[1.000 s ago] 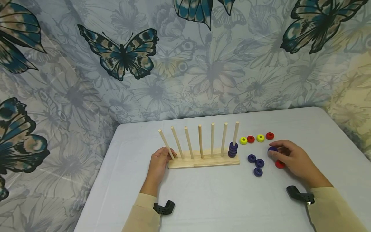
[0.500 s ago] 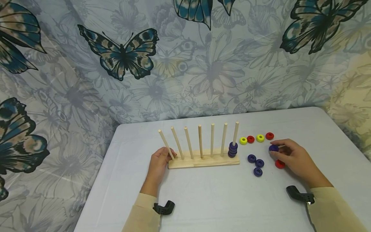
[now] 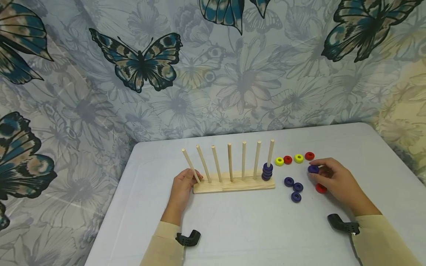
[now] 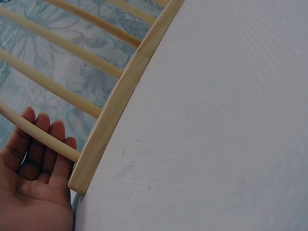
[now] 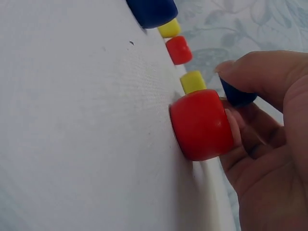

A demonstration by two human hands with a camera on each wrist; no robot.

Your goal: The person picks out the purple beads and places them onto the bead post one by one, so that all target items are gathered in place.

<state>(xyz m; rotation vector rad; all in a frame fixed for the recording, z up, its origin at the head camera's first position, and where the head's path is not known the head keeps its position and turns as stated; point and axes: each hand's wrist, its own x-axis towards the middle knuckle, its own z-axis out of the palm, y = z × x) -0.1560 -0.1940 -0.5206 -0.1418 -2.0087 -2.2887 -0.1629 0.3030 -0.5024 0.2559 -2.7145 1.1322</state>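
My right hand (image 3: 336, 179) pinches a dark blue ring bead (image 3: 313, 169) between thumb and fingers; the right wrist view shows this blue bead (image 5: 237, 94) partly behind the thumb. Right by the hand, a red bead (image 3: 321, 188) lies on the table. At left, my left hand (image 3: 183, 183) is at the end of a wooden peg rack (image 3: 234, 186). Its fairly straight fingers (image 4: 36, 144) reach behind the outermost peg (image 4: 43, 137), and its thumb is out of the left wrist view. The rightmost peg (image 3: 271, 151) carries a short stack of blue beads (image 3: 267, 171).
Three loose blue beads (image 3: 296, 197) lie between rack and right hand. Behind them, yellow beads (image 3: 298, 158) and red beads (image 3: 287, 160) form a row. Everything stands on a white-covered table (image 3: 233, 229) before a butterfly-patterned cloth backdrop (image 3: 246, 81).
My right hand has shifted slightly up and away with the blue bead, which shows more fully between the fingertips. The left hand and the rack have stayed put.
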